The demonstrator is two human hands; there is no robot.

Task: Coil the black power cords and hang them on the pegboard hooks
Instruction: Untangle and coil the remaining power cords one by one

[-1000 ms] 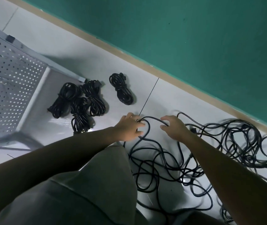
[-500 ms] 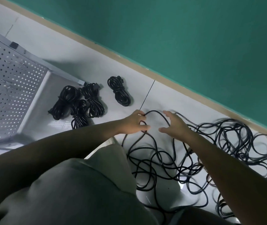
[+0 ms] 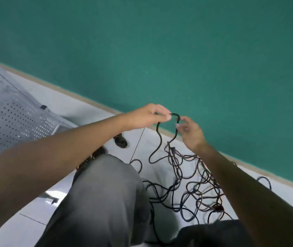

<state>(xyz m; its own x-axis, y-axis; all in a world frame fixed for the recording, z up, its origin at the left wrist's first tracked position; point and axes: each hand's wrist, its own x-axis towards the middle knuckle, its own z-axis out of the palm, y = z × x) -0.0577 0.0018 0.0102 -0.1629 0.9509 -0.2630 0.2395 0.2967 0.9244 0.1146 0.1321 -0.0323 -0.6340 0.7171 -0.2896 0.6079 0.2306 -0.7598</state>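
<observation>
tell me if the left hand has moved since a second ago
Yes. The left hand has lifted off the floor, where it lay on the cords, and now pinches a cord loop up against the green wall.

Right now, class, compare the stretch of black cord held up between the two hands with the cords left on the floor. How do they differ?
The held cord is raised off the floor; the loose cords lie on the white tiles. The held cord forms one narrow loop, pinched by the left hand and right hand; the loose cords sprawl in a tangle, untouched. Both are thin, black and uncoiled.
</observation>
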